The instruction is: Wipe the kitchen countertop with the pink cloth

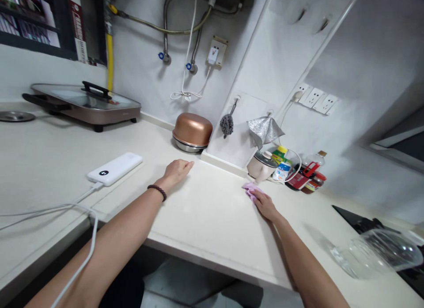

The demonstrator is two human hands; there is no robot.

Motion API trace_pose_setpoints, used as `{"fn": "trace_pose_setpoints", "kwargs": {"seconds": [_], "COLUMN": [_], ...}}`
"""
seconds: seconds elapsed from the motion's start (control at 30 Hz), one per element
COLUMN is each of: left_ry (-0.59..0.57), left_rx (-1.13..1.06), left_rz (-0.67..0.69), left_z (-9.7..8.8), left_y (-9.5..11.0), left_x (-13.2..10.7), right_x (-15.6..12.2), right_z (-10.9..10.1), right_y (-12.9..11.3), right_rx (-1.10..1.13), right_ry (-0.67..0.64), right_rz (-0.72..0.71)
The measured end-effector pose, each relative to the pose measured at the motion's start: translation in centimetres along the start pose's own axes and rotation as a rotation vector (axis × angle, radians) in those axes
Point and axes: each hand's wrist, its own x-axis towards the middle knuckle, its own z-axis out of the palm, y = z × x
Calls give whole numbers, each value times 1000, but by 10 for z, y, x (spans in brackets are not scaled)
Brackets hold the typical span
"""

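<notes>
My right hand [265, 205] presses a pink cloth [252, 189] onto the white countertop [202, 211], its fingers closed over the cloth. The cloth lies just in front of a cream pot with a dark lid [258, 167]. My left hand [178, 171] is curled into a loose fist over the counter, and nothing shows in it. A beaded bracelet circles that wrist. Behind the left hand, by the wall, a copper-coloured bowl [192, 129] sits upside down on a silver metal dish [188, 147].
A white power bank [115, 168] with a cable lies at left; the cable crosses my left forearm. Farther back stands an electric griddle [99, 111]. At right are condiment bottles [303, 175], a clear glass vessel [371, 253] and a black cooktop [351, 217]. A silver cloth [265, 130] and scrubber [227, 124] hang up.
</notes>
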Motion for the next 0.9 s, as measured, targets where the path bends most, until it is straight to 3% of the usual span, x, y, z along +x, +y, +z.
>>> {"fn": "trace_pose_setpoints", "kwargs": {"seconds": [0.13, 0.37, 0.53, 0.7, 0.9], "left_ry": [-4, -4, -18, -23, -26], "left_rx": [10, -15, -18, 1, 2], "left_rz": [-6, -35, -23, -16, -24], "left_z": [-1, -1, -1, 1, 3], "left_y": [-1, 0, 0, -2, -4], "left_x": [0, 0, -1, -1, 1], "right_x": [-11, -73, -103, -110, -106], "right_z": [-1, -21, -24, -16, -21], "right_y": [-11, -48, -72, -76, -75], "right_rx": [72, 175, 207, 213, 186], "right_ry": [-39, -103, -52, 37, -38], "right_rz": [-4, -110, -29, 18, 13]}}
